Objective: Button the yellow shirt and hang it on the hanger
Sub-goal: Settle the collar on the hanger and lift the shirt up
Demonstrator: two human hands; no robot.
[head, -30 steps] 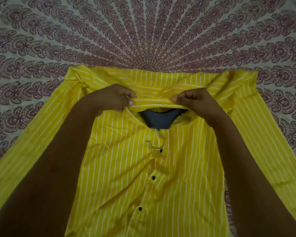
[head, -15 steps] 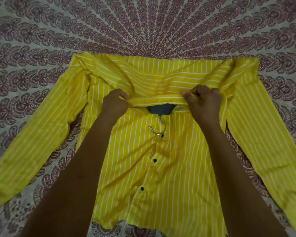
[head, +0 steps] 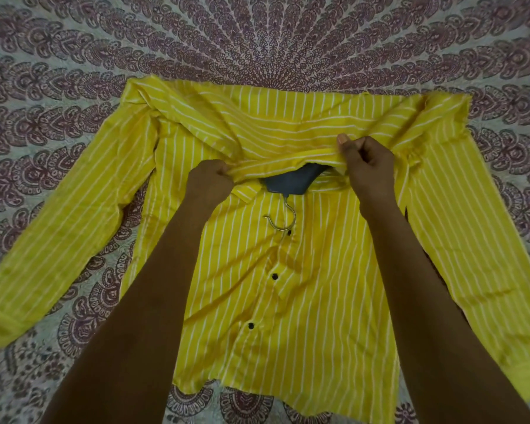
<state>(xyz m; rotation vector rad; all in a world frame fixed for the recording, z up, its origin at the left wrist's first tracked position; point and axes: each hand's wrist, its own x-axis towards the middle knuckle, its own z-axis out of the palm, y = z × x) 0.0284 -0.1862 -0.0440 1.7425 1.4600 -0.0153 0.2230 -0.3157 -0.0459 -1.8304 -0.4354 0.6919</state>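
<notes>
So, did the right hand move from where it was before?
Yes. The right hand slid right along the collar, away from the hanger. A second ago its fingertips sat over the hanger's dark part; now they're past its right end.

Patterned bedspread [head: 74, 56]; yellow shirt [head: 318, 301] spread flat on it.

One shirt [head: 318, 301]; one hanger [head: 291, 182]; three buttons [head: 274, 276]; two hands [head: 208, 185] [head: 369, 171].
</notes>
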